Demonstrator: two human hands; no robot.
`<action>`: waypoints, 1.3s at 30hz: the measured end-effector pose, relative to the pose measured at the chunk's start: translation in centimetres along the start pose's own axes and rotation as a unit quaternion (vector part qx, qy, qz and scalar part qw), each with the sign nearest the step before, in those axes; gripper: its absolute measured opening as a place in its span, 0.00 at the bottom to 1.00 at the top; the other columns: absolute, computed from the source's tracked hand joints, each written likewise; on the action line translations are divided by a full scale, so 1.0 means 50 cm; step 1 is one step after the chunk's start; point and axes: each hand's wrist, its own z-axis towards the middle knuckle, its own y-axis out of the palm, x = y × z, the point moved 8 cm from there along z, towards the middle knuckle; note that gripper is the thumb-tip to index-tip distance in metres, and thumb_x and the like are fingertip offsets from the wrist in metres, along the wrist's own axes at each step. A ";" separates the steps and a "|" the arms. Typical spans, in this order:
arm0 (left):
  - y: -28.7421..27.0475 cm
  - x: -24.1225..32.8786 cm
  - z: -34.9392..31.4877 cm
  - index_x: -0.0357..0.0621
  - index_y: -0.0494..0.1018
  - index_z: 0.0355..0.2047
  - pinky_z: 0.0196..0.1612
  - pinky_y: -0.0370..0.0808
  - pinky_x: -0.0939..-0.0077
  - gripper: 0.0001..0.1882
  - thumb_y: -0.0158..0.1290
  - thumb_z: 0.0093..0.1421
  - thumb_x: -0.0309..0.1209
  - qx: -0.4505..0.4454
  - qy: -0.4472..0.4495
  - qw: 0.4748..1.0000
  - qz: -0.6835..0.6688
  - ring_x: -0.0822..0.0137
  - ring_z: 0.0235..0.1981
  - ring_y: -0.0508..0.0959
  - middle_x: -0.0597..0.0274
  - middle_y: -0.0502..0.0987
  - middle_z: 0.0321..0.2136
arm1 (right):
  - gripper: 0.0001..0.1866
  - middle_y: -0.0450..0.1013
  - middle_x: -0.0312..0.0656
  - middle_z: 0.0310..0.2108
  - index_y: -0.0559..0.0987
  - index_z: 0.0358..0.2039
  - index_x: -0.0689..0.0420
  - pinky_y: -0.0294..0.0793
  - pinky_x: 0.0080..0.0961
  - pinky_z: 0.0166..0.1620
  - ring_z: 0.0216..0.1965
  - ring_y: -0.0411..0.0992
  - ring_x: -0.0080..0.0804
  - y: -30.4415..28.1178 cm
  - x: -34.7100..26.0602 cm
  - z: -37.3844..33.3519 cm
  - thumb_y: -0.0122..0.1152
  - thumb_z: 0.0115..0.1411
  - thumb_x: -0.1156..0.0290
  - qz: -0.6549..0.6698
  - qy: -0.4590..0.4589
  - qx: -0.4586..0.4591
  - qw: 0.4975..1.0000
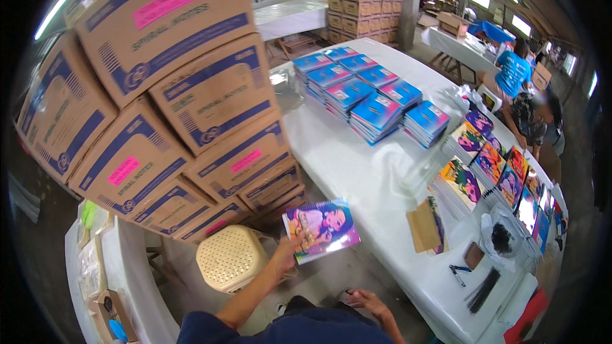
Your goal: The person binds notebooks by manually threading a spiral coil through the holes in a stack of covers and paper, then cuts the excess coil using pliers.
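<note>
A spiral notebook with a colourful purple and pink cartoon cover is gripped at its left edge by my left hand. It hangs over the floor between the stool and the table, tilted slightly. My right hand is low in front of my body, fingers loosely apart, and I see nothing held in it. On the white-covered table stand several stacks of blue and pink notebooks. Other stacks with bright cartoon covers stand at the table's right side.
Tall stacked cardboard boxes rise at the left. Below them is a cream plastic stool. Pliers, black wire spirals and a brown piece of card lie on the table. A person works at the far right.
</note>
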 end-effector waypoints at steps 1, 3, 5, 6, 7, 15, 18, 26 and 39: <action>0.034 -0.005 0.043 0.39 0.70 0.48 0.45 0.78 0.63 0.14 0.53 0.65 0.32 -0.011 -0.003 1.000 0.007 0.63 0.40 0.80 0.60 0.77 0.41 | 0.27 0.76 0.50 0.43 0.72 0.53 0.64 0.76 0.33 0.48 0.44 0.76 0.37 -0.026 0.045 0.005 0.50 0.67 0.52 -0.053 0.002 0.007 0.999; 0.090 -0.007 0.119 0.40 0.69 0.50 0.45 0.78 0.62 0.16 0.52 0.65 0.33 -0.030 0.009 0.999 0.023 0.63 0.41 0.80 0.59 0.77 0.42 | 0.22 0.77 0.47 0.39 0.74 0.49 0.64 0.76 0.31 0.45 0.40 0.76 0.34 -0.088 0.135 0.020 0.51 0.67 0.56 -0.113 0.017 0.028 0.993; 0.144 -0.017 0.191 0.41 0.68 0.51 0.46 0.78 0.61 0.16 0.51 0.66 0.33 -0.031 0.001 0.999 0.019 0.61 0.42 0.79 0.57 0.77 0.43 | 0.18 0.77 0.44 0.35 0.77 0.44 0.64 0.74 0.29 0.41 0.34 0.76 0.31 -0.154 0.221 0.019 0.52 0.66 0.60 -0.120 0.057 0.069 0.989; 0.169 -0.021 0.226 0.41 0.68 0.52 0.46 0.78 0.61 0.16 0.50 0.66 0.34 -0.033 -0.003 0.999 0.018 0.61 0.43 0.79 0.57 0.77 0.43 | 0.17 0.77 0.43 0.34 0.77 0.42 0.64 0.74 0.28 0.39 0.33 0.76 0.30 -0.190 0.258 0.009 0.52 0.65 0.62 -0.051 0.077 0.137 0.986; 0.193 -0.026 0.261 0.42 0.67 0.52 0.47 0.78 0.60 0.16 0.50 0.67 0.34 -0.043 -0.010 0.999 0.009 0.60 0.43 0.79 0.56 0.77 0.44 | 0.15 0.77 0.42 0.33 0.78 0.40 0.64 0.74 0.27 0.38 0.32 0.76 0.29 -0.220 0.298 -0.006 0.52 0.65 0.63 0.017 0.097 0.203 0.974; 0.234 -0.050 0.544 0.42 0.68 0.49 0.49 0.77 0.54 0.13 0.48 0.67 0.33 -0.086 -0.025 0.996 -0.005 0.59 0.44 0.79 0.57 0.77 0.43 | 0.15 0.77 0.48 0.36 0.76 0.44 0.65 0.78 0.29 0.36 0.38 0.77 0.35 -0.245 0.616 0.008 0.55 0.63 0.67 -0.149 0.195 0.254 0.936; 0.195 -0.103 0.609 0.42 0.68 0.49 0.50 0.76 0.54 0.13 0.49 0.67 0.32 -0.040 -0.067 0.997 0.011 0.57 0.43 0.79 0.56 0.77 0.43 | 0.15 0.77 0.48 0.36 0.76 0.44 0.65 0.78 0.29 0.36 0.38 0.77 0.35 -0.223 0.571 0.015 0.55 0.63 0.67 -0.022 0.244 0.312 0.918; 0.162 -0.123 0.641 0.40 0.66 0.52 0.51 0.75 0.48 0.15 0.48 0.67 0.31 -0.073 -0.086 0.994 0.008 0.52 0.46 0.78 0.50 0.75 0.47 | 0.15 0.77 0.47 0.37 0.75 0.45 0.64 0.78 0.30 0.36 0.38 0.77 0.35 -0.227 0.518 0.091 0.55 0.63 0.67 0.027 0.206 0.341 0.917; 0.176 -0.103 0.634 0.39 0.65 0.55 0.53 0.74 0.51 0.18 0.48 0.67 0.33 -0.096 -0.059 0.992 0.057 0.52 0.49 0.77 0.49 0.74 0.50 | 0.15 0.77 0.47 0.38 0.75 0.46 0.63 0.78 0.31 0.38 0.39 0.77 0.35 -0.227 0.570 0.113 0.54 0.63 0.66 0.091 0.157 0.375 0.909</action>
